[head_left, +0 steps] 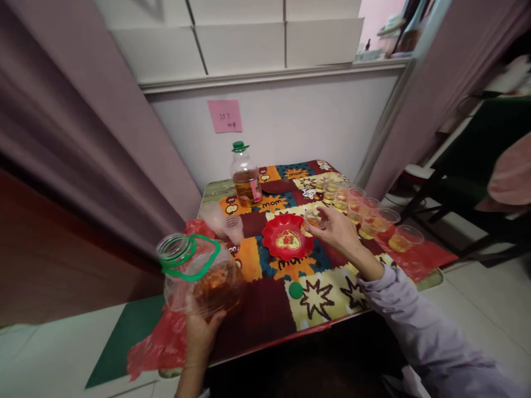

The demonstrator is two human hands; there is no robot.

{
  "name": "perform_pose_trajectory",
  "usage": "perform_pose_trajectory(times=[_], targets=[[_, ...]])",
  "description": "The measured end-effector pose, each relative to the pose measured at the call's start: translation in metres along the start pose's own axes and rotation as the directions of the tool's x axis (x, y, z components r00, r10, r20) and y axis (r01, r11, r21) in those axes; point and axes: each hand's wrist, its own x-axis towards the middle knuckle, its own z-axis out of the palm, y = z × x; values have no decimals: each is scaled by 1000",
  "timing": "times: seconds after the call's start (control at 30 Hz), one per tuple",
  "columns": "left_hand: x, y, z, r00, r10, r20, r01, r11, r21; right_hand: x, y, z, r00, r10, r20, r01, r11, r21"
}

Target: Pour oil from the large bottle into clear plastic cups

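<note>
Tilted at the table's left front is a large clear jug [219,284] with a green handle ring, its mouth uncapped and amber liquid inside. My left hand [203,326] grips it low down, from underneath. In my right hand [336,229] is a clear plastic cup [314,219] with some amber liquid, pinched by the fingers at the right rim of a red scalloped plate [271,243]. A heart pattern marks the plate's middle. Closer to me lies a green cap [296,290].
A second jug [246,185], green-capped and partly full, stands at the back. Several filled cups [369,226] line the right side. Stacked cups [233,228] are left of the plate, near red plastic film [166,340]. A pink note [225,116] is on the wall.
</note>
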Motion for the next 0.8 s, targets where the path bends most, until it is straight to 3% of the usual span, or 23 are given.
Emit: perform_pose_trajectory(times=[0.17, 0.37, 0.57, 0.8], targets=[[6, -21, -5, 998, 26, -52, -21, 995, 94, -37, 78, -36, 983, 176, -58, -175, 984, 22], [17, -32, -15, 999, -27, 19, 22, 974, 225, -71, 137, -46, 905, 381, -188, -406, 906, -117], [20, -32, -16, 1000, -12, 1, 12, 980, 198, -76, 150, -35, 821, 517, -240, -544, 837, -57], [19, -34, -19, 999, -32, 25, 26, 980, 197, -74, 142, -29, 800, 555, -227, -592, 792, -150]])
